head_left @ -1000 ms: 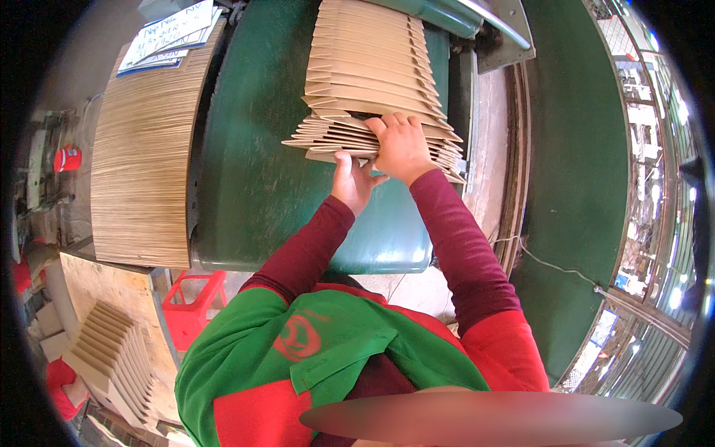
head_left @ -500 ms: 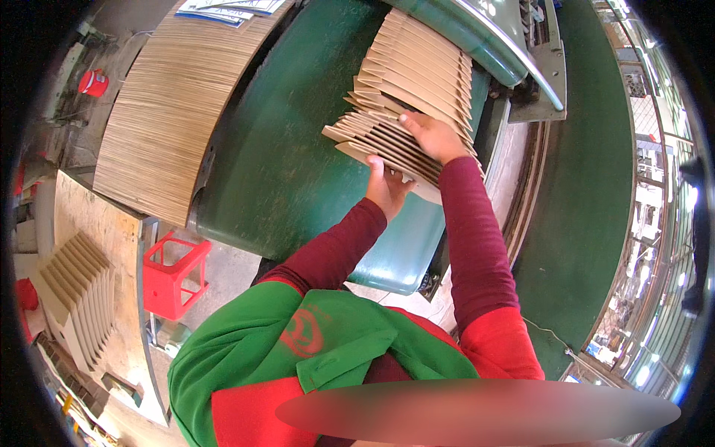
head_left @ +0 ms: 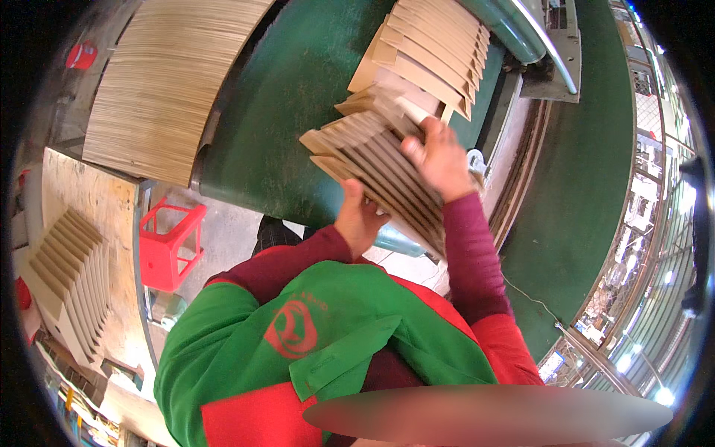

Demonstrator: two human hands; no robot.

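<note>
Between my two hands is a stack of folded brown cardboard pieces (head_left: 380,164), fanned in overlapping layers and a little blurred. My left hand (head_left: 359,217) is closed round its near lower edge, the thumb on top. At the far right side my right hand (head_left: 445,160) grips the stack, its fingers partly hidden and smeared. The stack is tilted over the near end of a green conveyor belt (head_left: 261,149). Beyond it, a row of more overlapping folded cardboard pieces (head_left: 428,63) lies on the belt, leading up toward a roller (head_left: 514,33).
To the left stands a tall pile of flat cardboard sheets (head_left: 175,89). A wooden table (head_left: 63,171) holds another fanned cardboard stack (head_left: 71,276). Beside the table is a red plastic stool (head_left: 171,242). A metal machine frame (head_left: 555,71) borders the belt on the right.
Both hands have drawn the stack toward me and left, opening a gap from the row on the belt. The view has shifted a little.
</note>
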